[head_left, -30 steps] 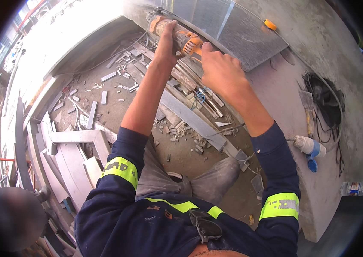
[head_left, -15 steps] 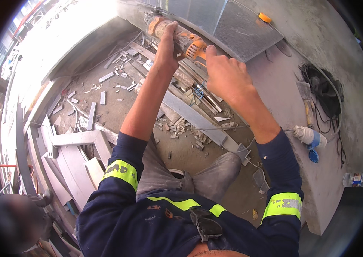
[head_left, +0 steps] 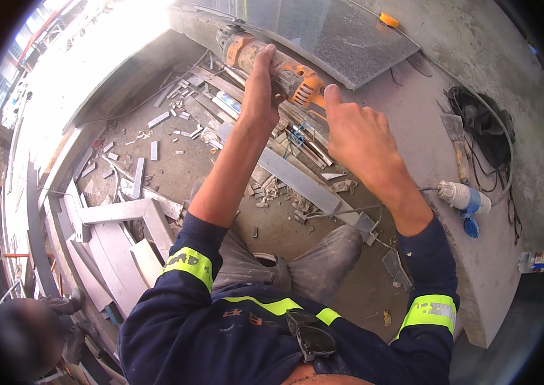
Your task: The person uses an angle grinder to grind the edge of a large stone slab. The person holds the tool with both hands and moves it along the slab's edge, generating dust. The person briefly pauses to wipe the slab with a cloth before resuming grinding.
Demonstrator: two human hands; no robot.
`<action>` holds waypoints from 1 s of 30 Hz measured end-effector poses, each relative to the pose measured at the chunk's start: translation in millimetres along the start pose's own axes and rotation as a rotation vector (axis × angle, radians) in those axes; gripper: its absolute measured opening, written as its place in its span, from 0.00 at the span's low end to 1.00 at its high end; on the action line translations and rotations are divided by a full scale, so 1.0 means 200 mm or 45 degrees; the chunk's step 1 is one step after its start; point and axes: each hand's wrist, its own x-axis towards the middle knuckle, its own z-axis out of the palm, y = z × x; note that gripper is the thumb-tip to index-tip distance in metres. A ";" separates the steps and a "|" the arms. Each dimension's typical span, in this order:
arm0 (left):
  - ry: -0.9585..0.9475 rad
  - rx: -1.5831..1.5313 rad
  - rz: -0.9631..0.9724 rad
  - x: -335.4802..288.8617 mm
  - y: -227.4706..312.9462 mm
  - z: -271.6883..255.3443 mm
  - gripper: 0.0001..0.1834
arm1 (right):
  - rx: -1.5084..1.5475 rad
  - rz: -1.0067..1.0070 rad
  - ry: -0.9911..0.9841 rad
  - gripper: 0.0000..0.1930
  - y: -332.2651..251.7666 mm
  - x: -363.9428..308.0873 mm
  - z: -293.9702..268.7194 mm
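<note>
An orange and grey angle grinder [head_left: 286,70], dusty all over, is held out in front of me in both hands. My left hand [head_left: 261,86] wraps round the middle of its body. At the rear handle, my right hand [head_left: 360,125] is closed, with the thumb lying along the top. The grinder's head points to the far left, beside the near edge of a dark grey stone slab [head_left: 371,54]. The slab lies on a pale ledge [head_left: 422,128]. Whether the disc touches the slab I cannot tell.
Offcuts and rubble litter the ground [head_left: 175,151] below. On the right ledge are a trowel-like tool [head_left: 456,147], a black bag [head_left: 480,119], a white and blue power connector [head_left: 464,199] and an orange tape measure [head_left: 388,20]. A plastic bottle [head_left: 539,262] lies far right. Another person [head_left: 28,337] is at lower left.
Both hands have shifted slightly right and toward me with the grinder. The grip looks the same, and the other person's gloved hands show more at lower left.
</note>
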 end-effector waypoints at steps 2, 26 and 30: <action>0.007 0.005 -0.001 0.01 -0.01 0.00 0.25 | 0.060 0.023 -0.017 0.23 0.00 0.00 0.00; 0.051 0.128 -0.133 0.36 0.25 -0.21 0.31 | 0.044 -0.023 0.023 0.19 -0.22 0.48 0.07; -0.025 0.102 -0.199 0.39 0.28 -0.22 0.31 | 0.007 0.002 0.043 0.16 -0.25 0.49 0.05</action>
